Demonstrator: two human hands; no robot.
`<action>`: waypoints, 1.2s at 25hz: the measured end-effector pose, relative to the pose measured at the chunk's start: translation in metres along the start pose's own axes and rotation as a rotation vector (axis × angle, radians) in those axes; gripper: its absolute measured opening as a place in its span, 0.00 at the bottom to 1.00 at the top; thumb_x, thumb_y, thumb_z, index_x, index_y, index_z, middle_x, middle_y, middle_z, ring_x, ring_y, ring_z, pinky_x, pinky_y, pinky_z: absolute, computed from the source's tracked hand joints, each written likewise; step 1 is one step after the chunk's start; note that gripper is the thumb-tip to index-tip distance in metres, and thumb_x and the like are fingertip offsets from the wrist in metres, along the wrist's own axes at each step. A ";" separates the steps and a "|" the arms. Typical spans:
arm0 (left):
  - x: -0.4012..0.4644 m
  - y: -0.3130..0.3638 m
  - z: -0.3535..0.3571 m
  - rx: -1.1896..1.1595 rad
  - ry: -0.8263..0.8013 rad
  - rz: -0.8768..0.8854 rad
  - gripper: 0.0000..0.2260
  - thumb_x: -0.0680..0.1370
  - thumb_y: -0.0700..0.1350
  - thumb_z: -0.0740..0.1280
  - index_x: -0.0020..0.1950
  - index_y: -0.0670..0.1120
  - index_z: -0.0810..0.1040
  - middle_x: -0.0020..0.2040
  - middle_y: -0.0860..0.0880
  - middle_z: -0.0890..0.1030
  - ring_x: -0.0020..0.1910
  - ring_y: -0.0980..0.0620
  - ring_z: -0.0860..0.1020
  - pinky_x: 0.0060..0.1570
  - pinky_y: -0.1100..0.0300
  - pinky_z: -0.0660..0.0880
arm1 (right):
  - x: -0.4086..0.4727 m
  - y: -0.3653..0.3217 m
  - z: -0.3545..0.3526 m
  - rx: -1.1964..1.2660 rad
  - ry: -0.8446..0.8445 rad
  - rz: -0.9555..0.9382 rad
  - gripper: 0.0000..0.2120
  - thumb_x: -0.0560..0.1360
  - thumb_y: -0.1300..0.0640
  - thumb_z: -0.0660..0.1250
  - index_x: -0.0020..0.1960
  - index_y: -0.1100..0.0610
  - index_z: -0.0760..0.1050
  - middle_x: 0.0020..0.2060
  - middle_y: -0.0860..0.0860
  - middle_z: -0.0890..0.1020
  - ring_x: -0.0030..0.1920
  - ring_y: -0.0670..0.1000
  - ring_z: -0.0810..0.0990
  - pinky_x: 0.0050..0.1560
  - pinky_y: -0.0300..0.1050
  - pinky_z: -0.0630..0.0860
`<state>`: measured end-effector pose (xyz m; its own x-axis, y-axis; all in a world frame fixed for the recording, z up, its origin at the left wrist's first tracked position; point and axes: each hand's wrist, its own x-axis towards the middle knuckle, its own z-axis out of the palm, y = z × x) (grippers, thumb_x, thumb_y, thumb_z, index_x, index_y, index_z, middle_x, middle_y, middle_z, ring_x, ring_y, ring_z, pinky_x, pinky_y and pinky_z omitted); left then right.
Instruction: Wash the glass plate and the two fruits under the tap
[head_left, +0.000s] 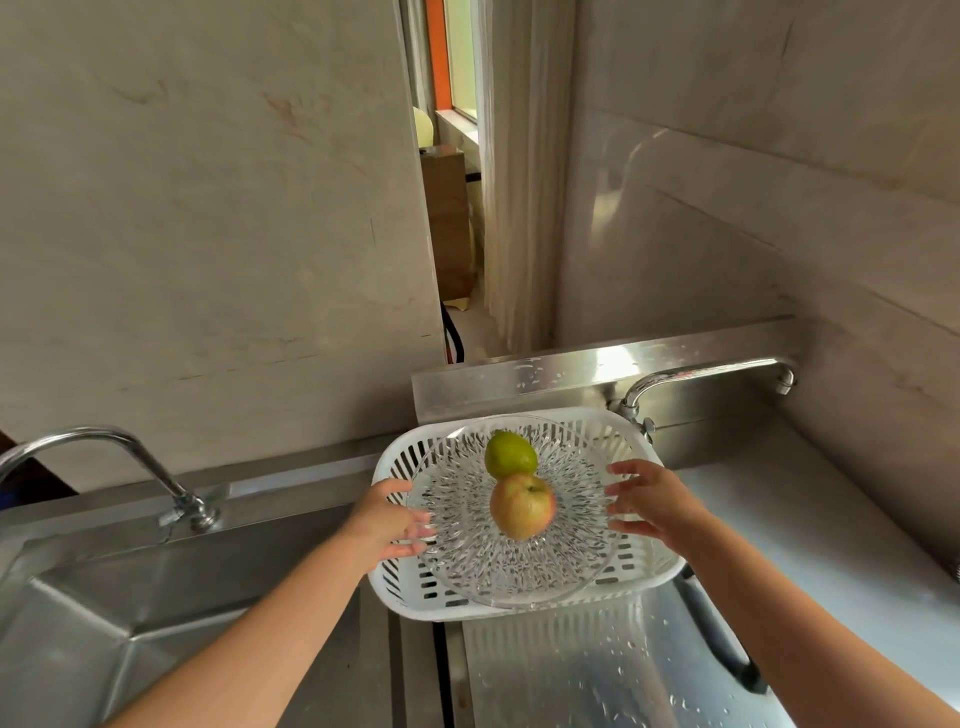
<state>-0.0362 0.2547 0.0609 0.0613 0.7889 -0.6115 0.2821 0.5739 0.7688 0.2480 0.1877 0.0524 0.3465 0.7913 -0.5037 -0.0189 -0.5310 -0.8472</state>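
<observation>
Glass plate (511, 566) sits in white basket (524, 605) on steel counter (810, 519), carrying green fruit (510, 454) and apple (522, 505), touching. Left hand (387, 519) and right hand (647, 501) flank plate rim, fingers spread; grip cannot be told. Tap (711, 376) behind basket; second tap (111, 467) over sink (104, 597), counter's left.

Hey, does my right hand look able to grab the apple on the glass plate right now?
Probably yes. The right hand is open at the plate's right rim, and the apple sits uncovered near the middle, with only the green fruit touching its far side. Nothing lies between them.
</observation>
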 end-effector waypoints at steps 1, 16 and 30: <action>0.001 0.000 0.000 -0.002 0.005 0.000 0.29 0.71 0.21 0.57 0.67 0.44 0.68 0.51 0.39 0.78 0.43 0.45 0.79 0.38 0.55 0.78 | 0.001 0.000 0.001 0.004 0.001 -0.004 0.20 0.71 0.77 0.58 0.59 0.61 0.72 0.41 0.55 0.76 0.37 0.53 0.77 0.34 0.45 0.81; 0.009 -0.004 -0.002 -0.086 0.008 0.001 0.25 0.72 0.29 0.66 0.67 0.44 0.69 0.58 0.37 0.78 0.42 0.47 0.79 0.39 0.54 0.78 | 0.003 0.003 0.003 0.083 -0.010 0.034 0.19 0.70 0.74 0.63 0.58 0.60 0.72 0.39 0.57 0.78 0.37 0.52 0.77 0.39 0.47 0.79; -0.011 0.027 -0.026 0.214 0.032 0.017 0.24 0.72 0.35 0.68 0.67 0.44 0.68 0.56 0.39 0.78 0.49 0.46 0.80 0.46 0.53 0.78 | -0.007 -0.019 -0.007 -0.365 0.134 -0.100 0.23 0.68 0.68 0.69 0.61 0.60 0.72 0.49 0.61 0.82 0.44 0.58 0.83 0.44 0.51 0.82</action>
